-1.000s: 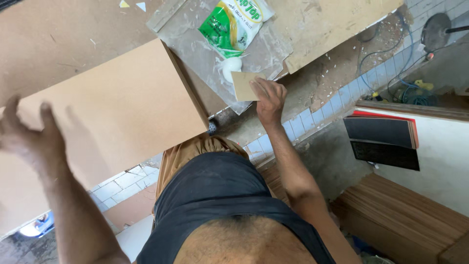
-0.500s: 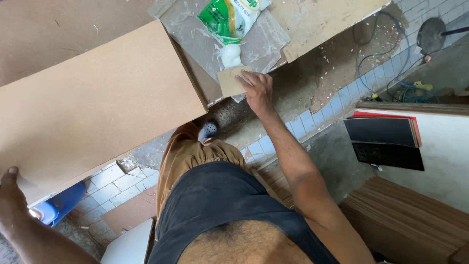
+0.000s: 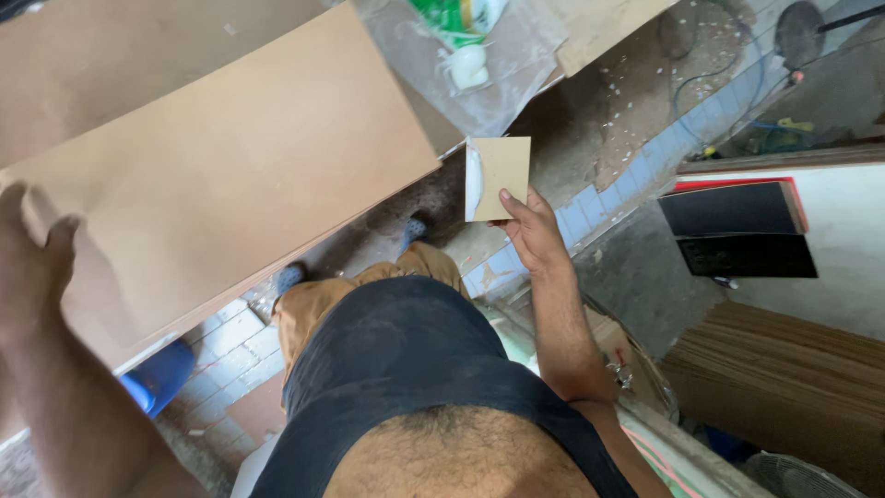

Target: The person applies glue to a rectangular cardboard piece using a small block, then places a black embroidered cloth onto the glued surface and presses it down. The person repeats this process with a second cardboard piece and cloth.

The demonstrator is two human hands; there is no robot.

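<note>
Left hand [image 3: 32, 267] is sitting at the far left edge w/ fingers spread open, palm resting on the near left end of a big brown board [image 3: 221, 175]; it's touching the board but not clamping it. Board is lying flat & slanting up toward the top centre, its near edge hanging over the tiled floor [image 3: 226, 337], w/ a blue container [image 3: 157, 378] showing under it. Past the board's right corner, a clear plastic sheet [image 3: 498, 74] is carrying a green-and-white pouch [image 3: 456, 14] w/ a white blob [image 3: 467, 66] of paste next to it. Right hand [image 3: 535, 235] is gripping a small tan card [image 3: 498, 177] by its bottom edge, thumb & fingers pinching it, held upright above the floor just right of the board's corner; white paste is smeared along the card's left side. Further right, black-and-red sheets [image 3: 737, 226] are lying on a white surface, stacked brown boards [image 3: 784, 369] below them.
</note>
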